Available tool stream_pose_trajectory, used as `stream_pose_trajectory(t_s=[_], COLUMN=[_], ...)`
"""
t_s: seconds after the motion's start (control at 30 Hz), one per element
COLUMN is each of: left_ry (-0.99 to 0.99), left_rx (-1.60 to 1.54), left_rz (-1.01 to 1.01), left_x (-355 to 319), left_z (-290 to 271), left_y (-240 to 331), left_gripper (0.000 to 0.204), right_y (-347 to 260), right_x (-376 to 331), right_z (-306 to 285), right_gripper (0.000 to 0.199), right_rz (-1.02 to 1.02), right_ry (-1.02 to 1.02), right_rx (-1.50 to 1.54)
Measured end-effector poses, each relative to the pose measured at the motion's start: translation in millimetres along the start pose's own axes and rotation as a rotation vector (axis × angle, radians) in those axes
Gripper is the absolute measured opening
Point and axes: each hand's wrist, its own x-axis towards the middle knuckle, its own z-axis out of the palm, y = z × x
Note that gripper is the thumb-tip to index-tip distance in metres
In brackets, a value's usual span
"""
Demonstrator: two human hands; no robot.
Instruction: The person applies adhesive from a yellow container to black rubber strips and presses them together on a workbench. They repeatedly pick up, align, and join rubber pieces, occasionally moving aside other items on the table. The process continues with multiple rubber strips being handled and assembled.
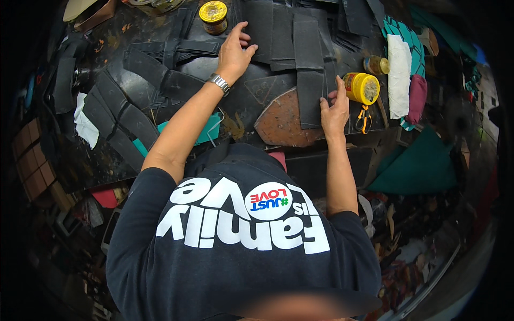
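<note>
Right grip flat, fingers spread, pressed on long dark strip just left of it, long axis running away from body. Left grip open, resting on dark sheet farther off.

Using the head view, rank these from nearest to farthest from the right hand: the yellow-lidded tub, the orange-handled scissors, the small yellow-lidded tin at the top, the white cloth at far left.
From the right hand:
1. Yellow-lidded tub, just to its right.
2. Orange-handled scissors, below the tub; nearly as close.
3. Small yellow-lidded tin, up top near the left hand.
4. White cloth, far left.

Yellow tins flanking crowded strips
</note>
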Motion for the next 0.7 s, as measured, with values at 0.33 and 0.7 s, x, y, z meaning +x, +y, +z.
stream_pose_trajectory(t_s=[0.33,0.7], left_ry=[0.066,-0.319], left_rx=[0.006,-0.771], left_rz=[-0.02,-0.308], left_x=[8,-16], left_z=[2,-25], left_y=[-2,24], left_gripper=[0.08,0.044], right_y=[-52,-126], right_x=[39,75], right_z=[6,64], right_gripper=[0.065,0.085], right_rz=[0.047,0.034], right_ry=[-0.086,-0.057], right_rx=[0.781,1.164])
